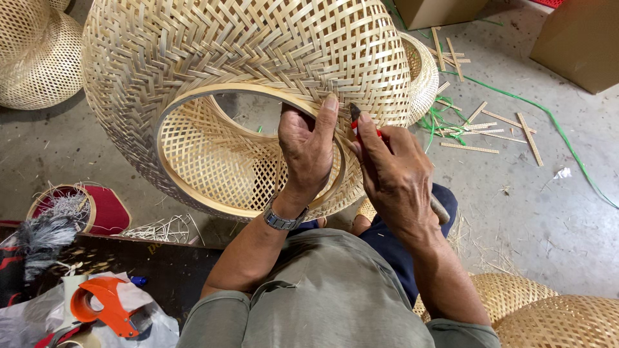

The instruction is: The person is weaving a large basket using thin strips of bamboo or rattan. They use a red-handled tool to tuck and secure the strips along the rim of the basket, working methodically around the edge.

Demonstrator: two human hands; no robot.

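A large woven bamboo basket [251,71] lies tipped on its side across the person's lap, its round mouth facing the camera and edged by a smooth bent bamboo rim [193,193]. The left hand [308,151] grips the upper right part of that rim — fingers curled down inside the opening, thumb stretched up along the outer weave — so it is closed firmly on the basket's edge; a metal wristwatch [282,220] sits on that wrist. The right hand [394,174] is just beside the left, nearly touching it, with its fingers wrapped tight around a red-handled tool [356,122] whose dark tip points up against the weave right at the rim; what kind of tool it is cannot be told, since the hand hides most of it. On the concrete floor [535,219] to the right lie short bamboo strips [509,129] and loose green strapping [445,122], well apart from the hands. More woven baskets sit about: one at the upper left [35,58], a smaller one behind the big basket [425,71], and two at the lower right [541,316]. At the lower left an orange tape dispenser [106,308] rests on crumpled plastic, near a red-lined woven tray [97,209] — both away from the work.
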